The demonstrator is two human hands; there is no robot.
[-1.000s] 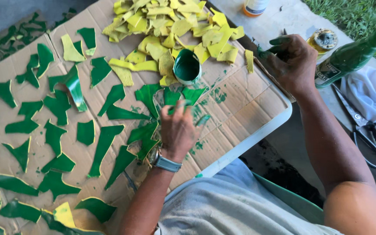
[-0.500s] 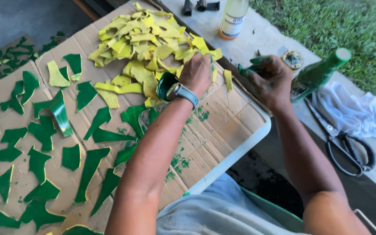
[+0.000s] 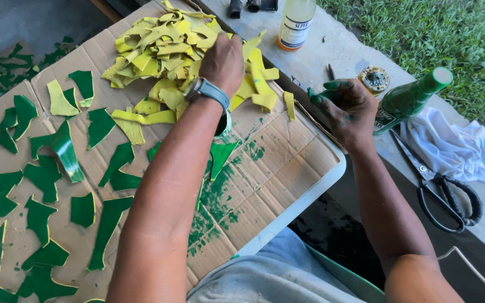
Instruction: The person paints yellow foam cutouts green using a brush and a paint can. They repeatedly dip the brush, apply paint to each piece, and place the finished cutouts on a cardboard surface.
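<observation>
My left hand [image 3: 223,62], with a grey watch on the wrist, rests on a heap of yellow cut pieces [image 3: 164,50] at the far end of the cardboard sheet [image 3: 279,163]. Its fingers curl down into the heap, and they hide whether they grip a piece. A small can of green paint [image 3: 223,127] sits partly hidden under that forearm. My right hand [image 3: 346,109], smeared with green paint, is closed around a small green-coated brush [image 3: 315,96] just off the cardboard's right edge. Green painted pieces [image 3: 57,151] lie spread over the left of the cardboard.
A green bottle [image 3: 411,100] lies just right of my right hand, with a small round tin [image 3: 374,79] behind it. Black scissors [image 3: 439,188] and a white cloth [image 3: 461,148] lie on the concrete at right. A clear bottle [image 3: 296,22] stands at the back, beside grass [image 3: 456,39].
My left hand has moved from the green pieces mid-cardboard, past the paint can, up onto the yellow heap. My right hand has stayed closed on the brush.
</observation>
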